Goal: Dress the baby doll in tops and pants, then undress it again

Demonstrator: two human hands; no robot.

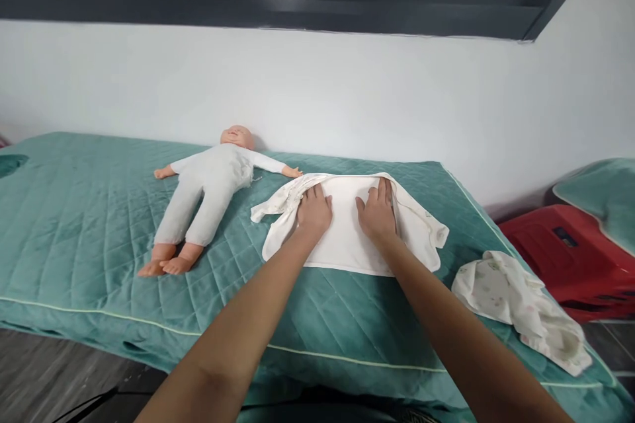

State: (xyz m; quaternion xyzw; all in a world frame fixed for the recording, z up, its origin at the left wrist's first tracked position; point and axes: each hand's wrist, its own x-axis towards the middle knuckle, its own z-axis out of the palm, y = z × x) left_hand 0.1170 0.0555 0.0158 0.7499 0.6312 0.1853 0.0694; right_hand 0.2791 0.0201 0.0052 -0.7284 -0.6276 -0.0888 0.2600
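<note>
A small white baby shirt [342, 238] lies spread on the green quilted bed cover, its front laid apart and its sleeves out to both sides. My left hand [315, 210] rests flat on the shirt's left part, fingers stretched toward the collar. On the right part lies my right hand [378, 213], palm down, thumb apart, fingertips by the collar edge. Both hands press on the cloth without gripping it. Left of the shirt, a baby doll [213, 175] in a white cloth body lies on its back, one hand close to the left sleeve.
A crumpled white patterned baby garment [516, 304] lies at the right edge of the green bed cover [89, 231]. Beyond that edge stands a red case [565, 244] with green cloth on it. A white wall [317, 92] and a dark window frame [357, 10] rise behind the bed.
</note>
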